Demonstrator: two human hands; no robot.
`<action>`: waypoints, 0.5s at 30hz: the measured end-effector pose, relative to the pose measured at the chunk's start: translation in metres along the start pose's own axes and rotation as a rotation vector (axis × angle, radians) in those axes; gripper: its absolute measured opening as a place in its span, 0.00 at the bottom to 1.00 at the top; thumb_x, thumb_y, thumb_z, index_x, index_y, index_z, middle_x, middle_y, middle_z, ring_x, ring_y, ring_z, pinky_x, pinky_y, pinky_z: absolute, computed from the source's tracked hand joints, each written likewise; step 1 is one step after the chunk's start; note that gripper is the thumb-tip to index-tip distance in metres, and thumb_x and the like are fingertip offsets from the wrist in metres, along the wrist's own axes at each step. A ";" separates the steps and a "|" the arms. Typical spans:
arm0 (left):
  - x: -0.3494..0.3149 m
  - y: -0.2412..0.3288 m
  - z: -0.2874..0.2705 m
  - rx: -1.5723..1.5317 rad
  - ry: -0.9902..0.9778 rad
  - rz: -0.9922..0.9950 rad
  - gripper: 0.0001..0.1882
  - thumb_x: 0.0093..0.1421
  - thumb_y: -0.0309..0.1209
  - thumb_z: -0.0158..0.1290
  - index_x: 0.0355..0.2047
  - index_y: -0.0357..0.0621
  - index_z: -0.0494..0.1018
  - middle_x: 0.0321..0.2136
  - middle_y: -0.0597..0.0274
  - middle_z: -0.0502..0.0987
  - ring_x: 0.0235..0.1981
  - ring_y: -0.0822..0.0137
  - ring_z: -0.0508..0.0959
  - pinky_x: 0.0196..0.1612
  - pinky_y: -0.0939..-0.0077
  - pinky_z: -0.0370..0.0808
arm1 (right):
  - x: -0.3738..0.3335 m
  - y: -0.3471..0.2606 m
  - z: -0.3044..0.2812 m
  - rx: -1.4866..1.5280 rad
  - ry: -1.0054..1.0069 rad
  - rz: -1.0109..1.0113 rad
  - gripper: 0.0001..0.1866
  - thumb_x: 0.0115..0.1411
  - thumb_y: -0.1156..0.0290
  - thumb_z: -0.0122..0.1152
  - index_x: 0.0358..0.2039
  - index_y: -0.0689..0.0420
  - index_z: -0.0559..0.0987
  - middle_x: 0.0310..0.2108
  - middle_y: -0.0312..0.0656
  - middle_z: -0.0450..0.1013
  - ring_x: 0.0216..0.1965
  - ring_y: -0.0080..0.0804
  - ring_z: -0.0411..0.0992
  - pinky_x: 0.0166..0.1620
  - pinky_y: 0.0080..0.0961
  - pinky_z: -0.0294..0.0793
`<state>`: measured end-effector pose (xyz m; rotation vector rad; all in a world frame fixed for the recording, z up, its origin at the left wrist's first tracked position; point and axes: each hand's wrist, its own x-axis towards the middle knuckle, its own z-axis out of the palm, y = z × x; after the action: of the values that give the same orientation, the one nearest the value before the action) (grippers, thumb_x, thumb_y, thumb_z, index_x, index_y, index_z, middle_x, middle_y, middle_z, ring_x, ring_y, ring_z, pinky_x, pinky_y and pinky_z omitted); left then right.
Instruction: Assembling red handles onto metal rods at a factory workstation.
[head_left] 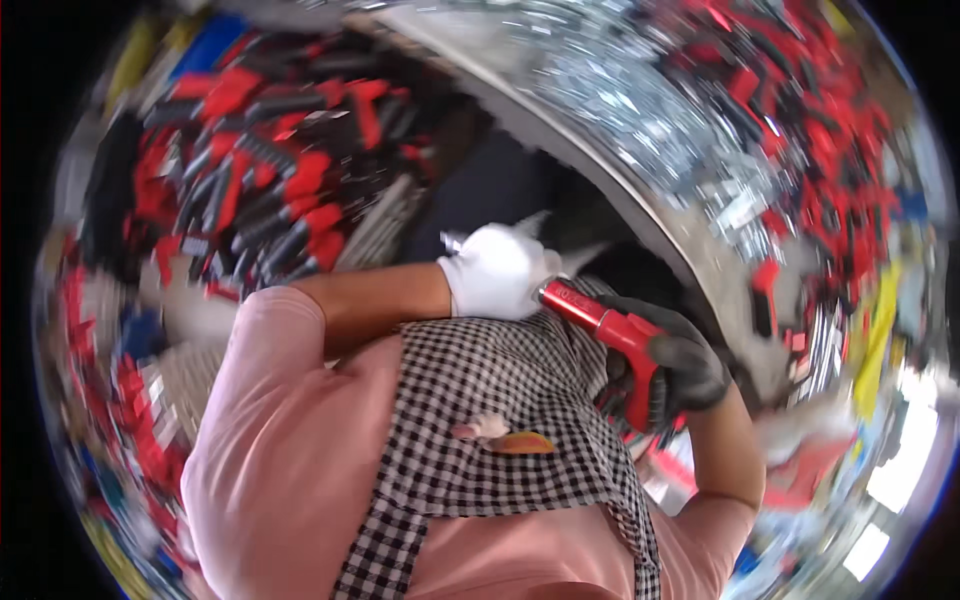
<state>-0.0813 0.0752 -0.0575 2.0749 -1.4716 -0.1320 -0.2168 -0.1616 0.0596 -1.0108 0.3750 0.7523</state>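
Observation:
My right hand (690,355), in a dark grey glove, is wrapped round the grip of a red pistol-shaped tool (620,335) with a straight barrel and a partly black handle. The barrel points up and left, its tip against my left hand (497,272). That hand wears a white glove and is closed. A small silvery end (452,241) sticks out beyond it, and pale blurred shapes show at its far side. What its fingers hold is hidden. Both hands are in front of the checked apron (480,380).
At the left lies a heap of red and black tools (260,170). A metal-edged table (640,205) curves along the right, bearing many shiny clear or silvery pieces (620,100). More red and black tools (830,130) are piled beyond. A yellow strip (878,335) shows at far right.

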 end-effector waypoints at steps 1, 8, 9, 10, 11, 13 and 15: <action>-0.019 0.000 -0.004 -0.098 0.055 -0.101 0.10 0.48 0.38 0.60 0.20 0.47 0.74 0.15 0.54 0.74 0.18 0.52 0.78 0.24 0.58 0.74 | 0.012 -0.013 0.004 -0.073 0.026 -0.049 0.48 0.54 0.51 0.68 0.68 0.66 0.60 0.40 0.45 0.77 0.35 0.29 0.78 0.40 0.23 0.79; -0.189 0.060 -0.016 -0.216 1.007 -1.307 0.11 0.53 0.34 0.64 0.26 0.40 0.76 0.20 0.54 0.76 0.22 0.59 0.78 0.30 0.60 0.76 | 0.136 -0.057 0.057 -0.487 -0.423 -0.159 0.58 0.49 0.33 0.69 0.67 0.66 0.62 0.45 0.51 0.78 0.39 0.35 0.79 0.42 0.27 0.79; -0.217 0.073 -0.019 -0.115 1.108 -1.407 0.09 0.56 0.32 0.62 0.25 0.42 0.75 0.18 0.63 0.74 0.20 0.69 0.74 0.27 0.65 0.73 | 0.150 -0.053 0.065 -0.513 -0.454 -0.108 0.55 0.51 0.36 0.69 0.66 0.66 0.63 0.45 0.51 0.78 0.39 0.35 0.79 0.42 0.27 0.79; -0.245 0.086 -0.023 -0.359 1.299 -1.597 0.09 0.58 0.31 0.60 0.24 0.43 0.74 0.19 0.69 0.73 0.19 0.74 0.72 0.23 0.73 0.69 | 0.164 -0.048 0.073 -0.531 -0.483 -0.078 0.52 0.53 0.40 0.69 0.66 0.66 0.63 0.44 0.51 0.78 0.38 0.35 0.79 0.42 0.27 0.80; -0.272 0.093 -0.028 -0.395 1.543 -1.661 0.10 0.59 0.32 0.60 0.24 0.44 0.73 0.18 0.72 0.71 0.18 0.78 0.69 0.22 0.79 0.64 | 0.175 -0.041 0.081 -0.545 -0.501 -0.050 0.49 0.56 0.43 0.69 0.66 0.65 0.63 0.43 0.51 0.79 0.38 0.36 0.79 0.42 0.27 0.80; -0.328 0.110 -0.034 -0.303 1.820 -1.653 0.08 0.61 0.32 0.60 0.28 0.44 0.73 0.17 0.73 0.70 0.17 0.79 0.67 0.22 0.79 0.63 | 0.200 -0.030 0.096 -0.518 -0.437 0.089 0.41 0.60 0.50 0.67 0.63 0.66 0.65 0.42 0.50 0.79 0.37 0.34 0.79 0.41 0.28 0.80; -0.381 0.111 -0.030 -0.172 1.934 -1.589 0.12 0.59 0.33 0.61 0.23 0.47 0.70 0.15 0.74 0.68 0.16 0.81 0.66 0.19 0.79 0.61 | 0.233 -0.028 0.105 -0.570 -0.362 0.178 0.40 0.61 0.50 0.66 0.63 0.66 0.65 0.44 0.50 0.78 0.37 0.35 0.80 0.43 0.30 0.81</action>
<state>-0.3081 0.4017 -0.0698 1.4219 1.2359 0.8232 -0.0402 0.0113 -0.0115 -1.3493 -0.0769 1.2209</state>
